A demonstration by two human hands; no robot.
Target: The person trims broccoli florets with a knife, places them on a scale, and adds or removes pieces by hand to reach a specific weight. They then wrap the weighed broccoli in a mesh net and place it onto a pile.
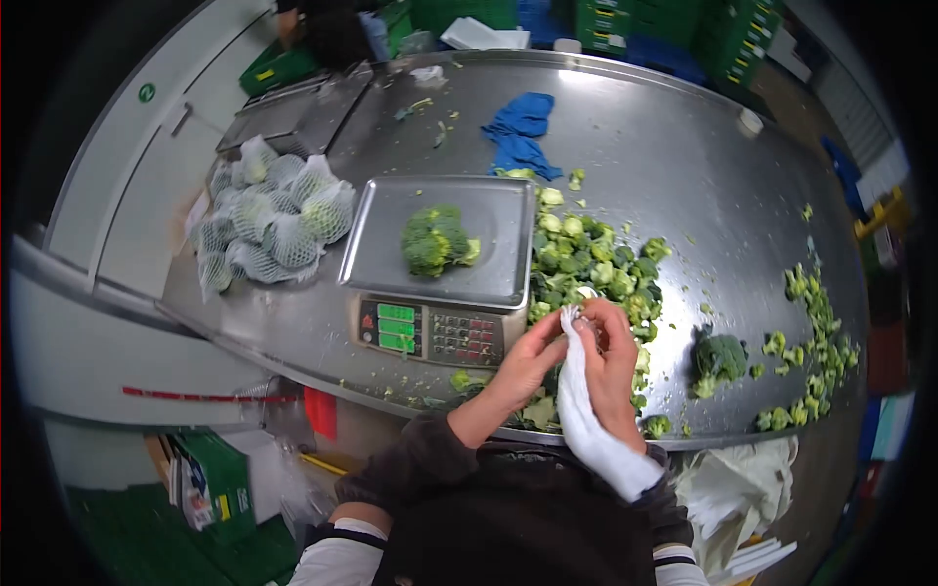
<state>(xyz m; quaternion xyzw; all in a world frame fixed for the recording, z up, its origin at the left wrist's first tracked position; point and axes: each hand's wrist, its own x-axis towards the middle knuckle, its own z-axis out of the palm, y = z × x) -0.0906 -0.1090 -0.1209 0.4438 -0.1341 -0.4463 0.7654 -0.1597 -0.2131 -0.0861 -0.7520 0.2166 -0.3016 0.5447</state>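
Observation:
Both hands meet in front of my body, over the near edge of the steel table. My left hand [523, 376] is closed, its fingertips pinching the gathered upper end of a long white netting sleeve [578, 400]. My right hand [611, 366] is closed on the same end from the other side. The white length runs down along my right wrist onto the forearm; its weave is too fine to make out. Just beyond the hands lies a heap of cut broccoli florets [586, 254]. To the left, a broccoli head [435, 239] rests on the pan of a digital scale [440, 327] with lit green displays.
Netted broccoli heads [274, 215] are piled at the left. A blue cloth [521, 127] lies at the far side. Another broccoli head [720, 359] and scattered florets [811, 352] are on the right. Beyond the table stand green crates [674, 34] and a person [327, 29].

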